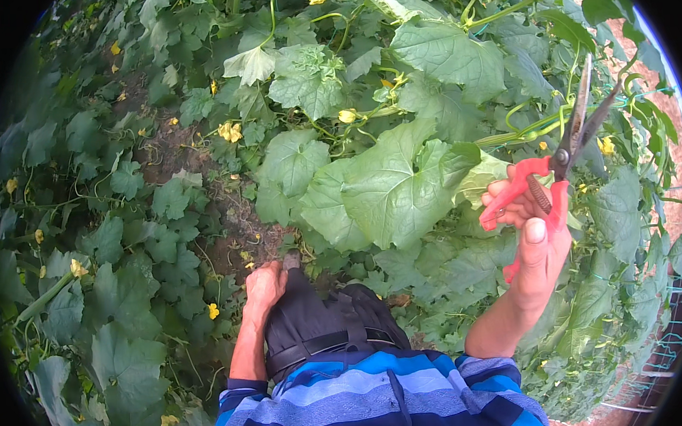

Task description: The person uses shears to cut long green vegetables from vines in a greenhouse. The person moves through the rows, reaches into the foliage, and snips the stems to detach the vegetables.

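My right hand (533, 243) grips spring-loaded garden snips (562, 158) by their red handles, raised at the right. Their blades point upward and stand apart, among leaves and tendrils. Just left of the blades runs a ribbed green vine stem or slender fruit (510, 136), partly covered by leaves. Broad green leaves (400, 184) spread left of the snips, the nearest close to my fingertips. My left hand (266, 283) hangs low by my dark trouser leg, back upward and fingers curled in. Nothing shows sticking out of it; its palm is hidden.
Gourd-like vines with yellow flowers (230, 131) stand on both sides. Between them runs a strip of bare soil (225, 219). A slender green fruit (46, 298) with a flower at its tip lies at the left. Green netting (670, 323) hangs at the lower right.
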`<state>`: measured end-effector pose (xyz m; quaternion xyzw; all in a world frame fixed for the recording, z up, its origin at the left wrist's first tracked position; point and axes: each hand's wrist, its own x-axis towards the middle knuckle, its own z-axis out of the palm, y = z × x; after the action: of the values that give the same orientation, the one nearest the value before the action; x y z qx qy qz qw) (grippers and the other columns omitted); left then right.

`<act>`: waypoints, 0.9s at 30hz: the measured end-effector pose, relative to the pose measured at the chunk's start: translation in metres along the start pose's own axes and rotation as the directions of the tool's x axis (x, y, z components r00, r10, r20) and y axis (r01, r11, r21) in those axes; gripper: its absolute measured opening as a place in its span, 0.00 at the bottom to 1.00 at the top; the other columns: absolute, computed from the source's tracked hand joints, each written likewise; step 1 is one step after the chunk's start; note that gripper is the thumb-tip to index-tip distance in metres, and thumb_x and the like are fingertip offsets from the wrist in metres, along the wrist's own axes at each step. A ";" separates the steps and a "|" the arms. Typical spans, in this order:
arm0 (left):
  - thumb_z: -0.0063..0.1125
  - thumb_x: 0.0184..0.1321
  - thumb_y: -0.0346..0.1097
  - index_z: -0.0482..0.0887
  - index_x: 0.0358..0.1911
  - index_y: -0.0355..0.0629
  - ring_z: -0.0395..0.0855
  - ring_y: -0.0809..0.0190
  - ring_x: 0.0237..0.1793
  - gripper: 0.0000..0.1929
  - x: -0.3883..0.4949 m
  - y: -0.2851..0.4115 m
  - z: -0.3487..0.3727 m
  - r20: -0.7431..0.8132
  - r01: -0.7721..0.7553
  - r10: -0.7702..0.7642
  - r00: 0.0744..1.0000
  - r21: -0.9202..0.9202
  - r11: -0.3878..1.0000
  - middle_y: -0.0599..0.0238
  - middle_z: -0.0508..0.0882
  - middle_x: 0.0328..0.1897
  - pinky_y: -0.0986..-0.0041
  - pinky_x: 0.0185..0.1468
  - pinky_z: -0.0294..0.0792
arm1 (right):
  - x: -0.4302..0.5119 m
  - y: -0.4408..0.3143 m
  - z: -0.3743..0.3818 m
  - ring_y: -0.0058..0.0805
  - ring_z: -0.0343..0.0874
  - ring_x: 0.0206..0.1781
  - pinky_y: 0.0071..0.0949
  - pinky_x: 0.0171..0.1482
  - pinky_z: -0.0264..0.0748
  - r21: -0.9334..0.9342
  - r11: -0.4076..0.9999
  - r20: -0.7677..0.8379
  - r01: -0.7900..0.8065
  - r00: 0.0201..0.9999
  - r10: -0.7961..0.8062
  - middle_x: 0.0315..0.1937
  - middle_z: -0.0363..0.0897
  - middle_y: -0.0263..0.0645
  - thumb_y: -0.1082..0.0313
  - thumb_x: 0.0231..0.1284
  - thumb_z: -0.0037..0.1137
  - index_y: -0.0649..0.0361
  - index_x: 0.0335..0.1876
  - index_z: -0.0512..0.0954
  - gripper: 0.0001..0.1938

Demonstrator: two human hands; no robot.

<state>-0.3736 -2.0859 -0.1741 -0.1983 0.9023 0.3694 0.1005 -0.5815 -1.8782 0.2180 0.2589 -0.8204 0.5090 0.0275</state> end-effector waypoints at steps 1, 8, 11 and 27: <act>0.61 0.63 0.40 0.83 0.39 0.40 0.87 0.37 0.40 0.10 0.000 -0.001 0.001 0.003 -0.002 0.002 1.000 0.004 1.000 0.45 0.87 0.37 0.48 0.45 0.78 | -0.003 0.012 0.012 0.30 0.82 0.39 0.31 0.46 0.79 0.019 0.999 0.053 -0.041 0.998 0.040 0.42 0.83 0.44 0.41 0.72 0.55 0.73 0.63 0.75 0.35; 0.62 0.63 0.41 0.82 0.40 0.39 0.87 0.38 0.42 0.12 -0.007 -0.016 0.004 0.023 0.046 -0.047 0.999 0.047 0.998 0.45 0.86 0.38 0.49 0.47 0.78 | -0.026 0.115 0.105 0.47 0.82 0.34 0.42 0.41 0.76 -0.342 0.904 0.427 -0.256 0.815 0.392 0.29 0.79 0.50 0.37 0.75 0.48 0.68 0.45 0.78 0.32; 0.62 0.63 0.41 0.82 0.42 0.39 0.87 0.39 0.42 0.12 -0.017 -0.027 0.007 -0.015 0.078 -0.077 0.997 0.026 0.997 0.46 0.87 0.37 0.51 0.48 0.79 | -0.043 0.163 0.138 0.33 0.78 0.27 0.35 0.35 0.73 -0.390 0.855 0.462 -0.341 0.731 0.502 0.21 0.75 0.37 0.31 0.74 0.47 0.65 0.34 0.77 0.35; 0.61 0.66 0.43 0.85 0.50 0.38 0.87 0.41 0.50 0.16 -0.059 -0.042 0.037 0.047 0.425 -0.422 0.905 -0.104 0.899 0.45 0.88 0.47 0.53 0.54 0.78 | -0.033 0.338 0.165 0.47 0.85 0.52 0.48 0.43 0.82 0.253 -0.196 0.723 -0.947 0.050 0.689 0.48 0.85 0.43 0.24 0.64 0.49 0.61 0.55 0.79 0.40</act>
<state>-0.3013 -2.0704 -0.2077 -0.3907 0.8143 0.3907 0.1776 -0.6701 -1.8874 -0.1487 -0.2951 -0.4818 0.6054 -0.5606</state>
